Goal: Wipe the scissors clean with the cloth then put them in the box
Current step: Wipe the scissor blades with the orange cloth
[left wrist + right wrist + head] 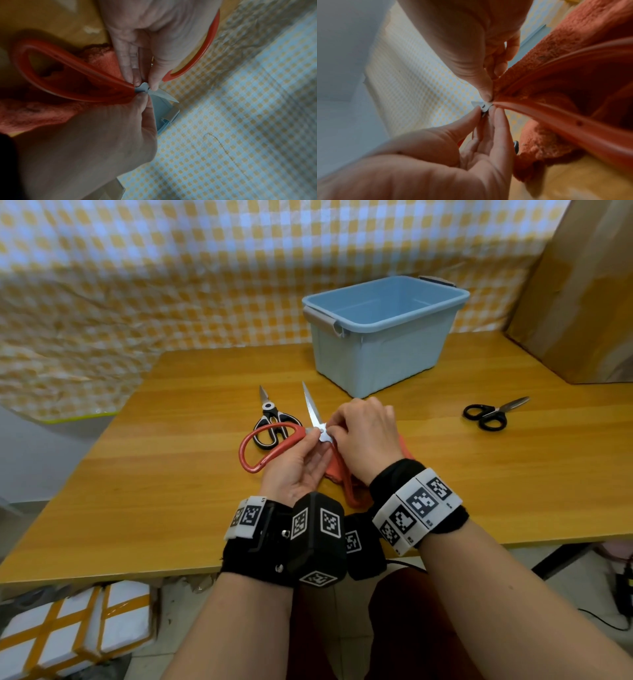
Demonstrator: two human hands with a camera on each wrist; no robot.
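Two wrist bands [318, 537] with black and white square marks sit closest, one on each arm. Just past them, the left hand [294, 470] and the right hand [364, 440] meet over the table [171, 474]. Both hold the red scissors [270, 445]. The left fingers [127, 63] and thumb pinch the metal part by the screw, where the blades cross. The right thumb and fingers pinch the same spot from the other side. One shiny blade sticks up and away, toward the blue box [383, 330]. The big red handle loops hang out to the left and down under the hands. The orange cloth [337, 474] lies bunched on the table under the hands, touching the lower red loop.

Black kitchen scissors [272, 421] lie flat just behind the red handle. Small black scissors [491, 412] lie well apart on the right. The blue box stands open at the back of the table. Behind it hangs a yellow and white checked sheet [171, 268].
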